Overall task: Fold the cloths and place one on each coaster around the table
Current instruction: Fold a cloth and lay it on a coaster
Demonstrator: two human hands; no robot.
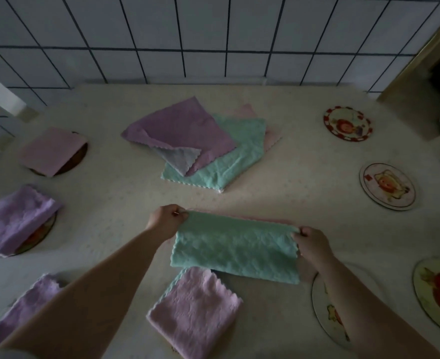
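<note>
Green cloth (235, 251), folded to a long band with a pink edge showing along its far side, is held just above the table (304, 177) near the front edge. The left hand (165, 221) pinches its left end; the right hand (311, 240) pinches its right end, hands apart. A folded pink cloth (195, 310) lies just beneath it.

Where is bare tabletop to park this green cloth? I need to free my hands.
Bare table lies between the unfolded pile and the right-hand coasters, and left of the pile toward the covered coasters. The near edge is crowded: pink folded cloth, both arms.
</note>
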